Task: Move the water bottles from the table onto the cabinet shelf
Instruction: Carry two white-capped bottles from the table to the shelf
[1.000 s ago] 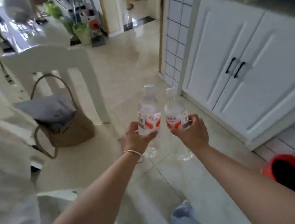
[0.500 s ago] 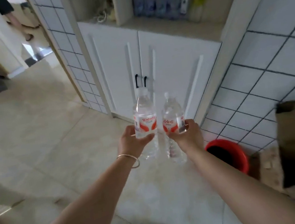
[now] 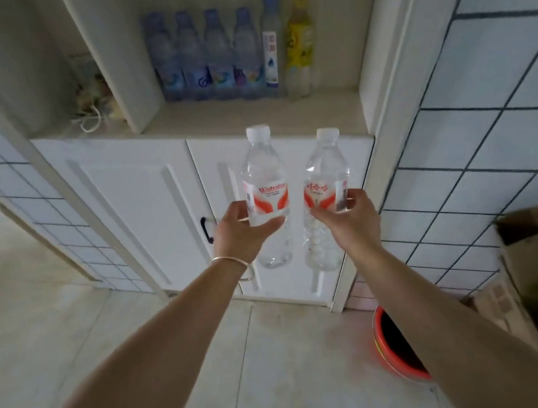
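Cabinet shelf (image 3: 248, 116) now faces me squarely, closer than before.
My left hand (image 3: 240, 232) grips one water bottle (image 3: 264, 183); my right hand (image 3: 349, 220) grips another (image 3: 324, 178).

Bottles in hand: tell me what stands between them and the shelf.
Nothing visible does. The left hand and right hand hold the two bottles up before the open shelf. Its front strip is bare; a row of bottles stands along the back.

Clear bottles (image 3: 265, 183), red-white labels; shelf bottles (image 3: 205, 57) seemingly blue; bucket (image 3: 390, 352) red.
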